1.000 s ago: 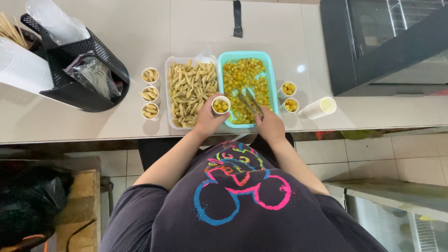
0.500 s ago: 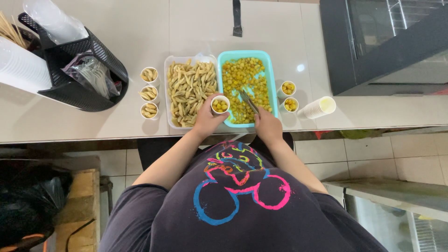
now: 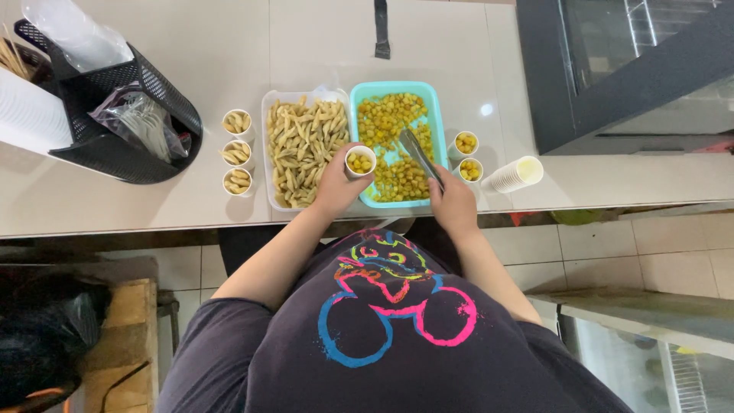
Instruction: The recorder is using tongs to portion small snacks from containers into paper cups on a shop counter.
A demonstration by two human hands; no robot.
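Black mesh basket (image 3: 164, 99): sits at 9 o'clock on the counter (image 3: 229, 46), holding a bag of plastic forks (image 3: 141, 126) and white stacked cups, well apart from the food.
3 filled cups (image 3: 238, 151): stand in a column just left of the clear tray, each with pale finger-shaped snacks, set aside from the hands.
Clear tray (image 3: 267, 145): holds the pale snacks, touching the teal tray along its right edge, so both foods lie within 1 reach.
Left hand (image 3: 336, 183): fingers wrapped around a small paper cup (image 3: 360, 161), held upright over the seam of the 2 trays; the cup already has yellow balls inside. Forearm runs from 7 o'clock up to the cup, elbow bent.
Teal tray (image 3: 397, 90): at 12 o'clock from the person, part-filled with yellow balls, bare bottom showing in the middle.
Right hand (image 3: 453, 200): closed on metal tongs (image 3: 419, 154) at their rear end; the tips point to 11 o'clock, low over the balls. Whether the tips pinch anything, I cannot tell. Wrist rests near the tray's near corner.
2 ball-filled cups (image 3: 465, 155): just right of the teal tray.
Stack of empty cups (image 3: 516, 174): lies on its side at 3 o'clock.
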